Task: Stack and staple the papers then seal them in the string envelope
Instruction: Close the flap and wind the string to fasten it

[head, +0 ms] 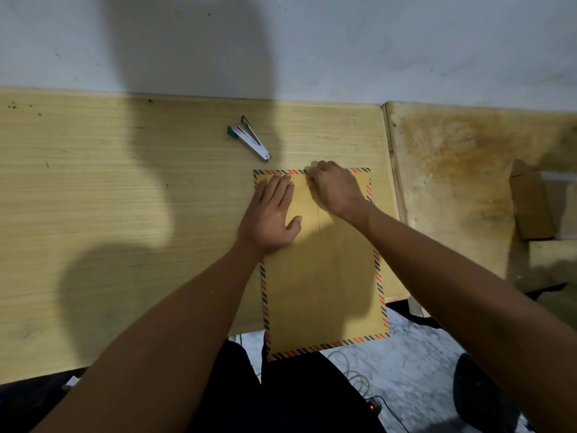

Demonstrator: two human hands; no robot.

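Here, we take the envelope as our landmark.
Envelope [321, 276]: a flat brown paper sleeve with a border of orange and dark diagonal stripes; it lies lengthwise on the table, its near end hanging past the table's front edge. We cannot see inside it, so we cannot tell what it holds.
Left hand [270, 215]: flat, palm down on the envelope's upper left part, fingers straight and close together, thumb spread to the side, gripping nothing.
Right hand [335, 190]: at the envelope's top edge, fingers curled and bunched toward the middle of that edge; we cannot tell whether they pinch anything.
Thin line: runs down the envelope's middle from under the right hand; string or crease, we cannot tell.
Stapler [249, 138]: green and bright metal, lying just beyond the envelope's top left corner, apart from it.
Table [125, 198]: pale wood-grain board, crossed by broad shadows.
Second board [452, 170]: right of the envelope, stained brown.
Wall [343, 42]: white, scuffed, behind.
Floor [406, 354]: marbled grey, below the envelope's overhang.
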